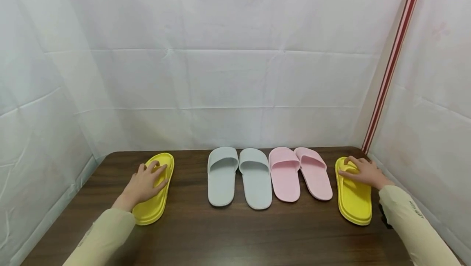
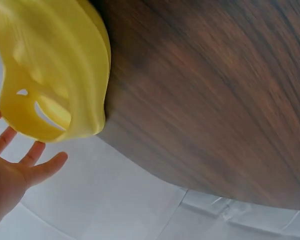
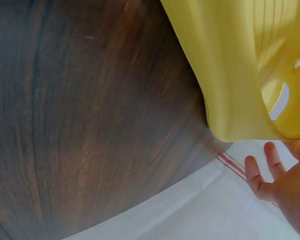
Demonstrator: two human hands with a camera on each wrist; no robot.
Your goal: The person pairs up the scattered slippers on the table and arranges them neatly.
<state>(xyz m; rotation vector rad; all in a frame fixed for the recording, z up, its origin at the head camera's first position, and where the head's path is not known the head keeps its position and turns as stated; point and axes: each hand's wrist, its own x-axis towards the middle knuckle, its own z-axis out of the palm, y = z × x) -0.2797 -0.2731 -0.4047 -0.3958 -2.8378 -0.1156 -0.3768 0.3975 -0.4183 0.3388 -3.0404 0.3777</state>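
Note:
At the left of the table a yellow slipper (image 1: 152, 210) lies with its length slanting away from the person. My left hand (image 1: 145, 182) is over it, fingers spread around its strap. In the left wrist view the fingertips (image 2: 37, 147) touch or nearly touch the yellow strap edge. A matching yellow slipper (image 1: 355, 202) is near the right edge. Above its strap is my right hand (image 1: 366, 172), thumb and fingers apart. The right wrist view shows the extended fingers (image 3: 272, 157) at that slipper's edge; contact is partly hidden.
A pair of pale grey slippers (image 1: 222, 186) stands near the middle of the brown table (image 1: 235, 237). Right of it is a pair of pink slippers (image 1: 287, 186). White sheeting (image 1: 228, 77) surrounds the table's back and sides, with a red-striped strip (image 1: 393, 61) in the right corner.

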